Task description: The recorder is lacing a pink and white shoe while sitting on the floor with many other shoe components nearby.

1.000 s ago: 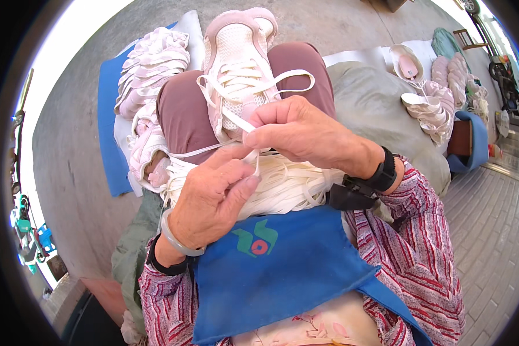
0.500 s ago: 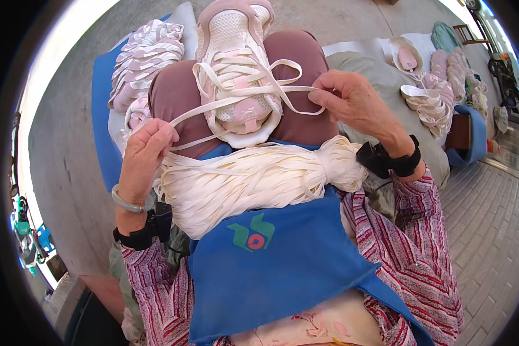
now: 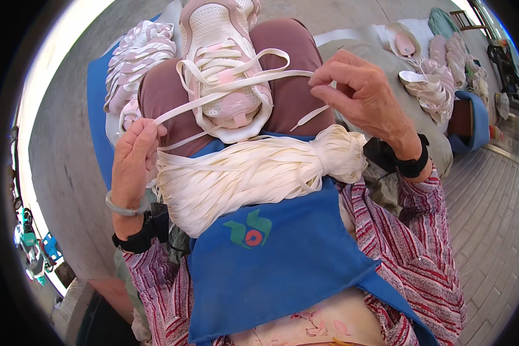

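Observation:
A white and pink mesh shoe upper (image 3: pixel 213 26) is held between my thighs, with loose loops of lace standing above it. A flat white shoelace (image 3: pixel 179 109) stretches across it, taut between my two hands. My left hand (image 3: pixel 134 153) pinches the lace at its left end, fingers closed. At the right, my right hand (image 3: pixel 366 95) is closed around the other side, and a loose tip hangs below its fingers. Across my lap, just below the upper, lies a thick bundle of cream laces (image 3: pixel 242 176), gathered near its right end.
Overlapping shoe uppers (image 3: pixel 138 60) are stacked on a blue and white surface at my left. More pink and white uppers (image 3: pixel 429 92) lie to the right, near a blue-padded brown object (image 3: pixel 472 130). A blue apron (image 3: pixel 282 259) covers my front.
My right hand has moved slightly up and right, and the lace's free tip now hangs under its fingers. My left hand has shifted a little left and down. The upper appears farther left.

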Tool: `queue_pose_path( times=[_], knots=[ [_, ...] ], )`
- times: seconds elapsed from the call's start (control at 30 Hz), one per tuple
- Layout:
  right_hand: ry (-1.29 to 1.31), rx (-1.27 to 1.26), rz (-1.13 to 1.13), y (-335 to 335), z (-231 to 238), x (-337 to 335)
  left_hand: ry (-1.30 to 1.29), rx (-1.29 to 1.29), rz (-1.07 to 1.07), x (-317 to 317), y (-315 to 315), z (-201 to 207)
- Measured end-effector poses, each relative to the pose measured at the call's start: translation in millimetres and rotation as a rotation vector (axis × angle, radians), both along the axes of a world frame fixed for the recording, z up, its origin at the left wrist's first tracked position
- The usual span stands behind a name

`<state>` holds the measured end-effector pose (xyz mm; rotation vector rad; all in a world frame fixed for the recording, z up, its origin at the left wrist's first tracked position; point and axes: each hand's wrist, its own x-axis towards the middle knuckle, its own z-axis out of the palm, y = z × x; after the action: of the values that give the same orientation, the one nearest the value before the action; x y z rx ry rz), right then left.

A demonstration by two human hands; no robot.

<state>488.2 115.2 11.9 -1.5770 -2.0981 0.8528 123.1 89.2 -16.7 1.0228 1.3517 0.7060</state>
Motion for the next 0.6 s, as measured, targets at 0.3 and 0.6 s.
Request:
queue_pose_path(
  times=[0.3, 0.6],
  knots=[
    [-0.372, 0.135, 0.642, -2, -17, -8, 0.005, 0.004, -0.003, 4, -4, -4],
    [0.060, 0.169, 0.290, 13, -20, -19, -0.067, -0.160, -0.157, 25, 1, 18]
  ],
)
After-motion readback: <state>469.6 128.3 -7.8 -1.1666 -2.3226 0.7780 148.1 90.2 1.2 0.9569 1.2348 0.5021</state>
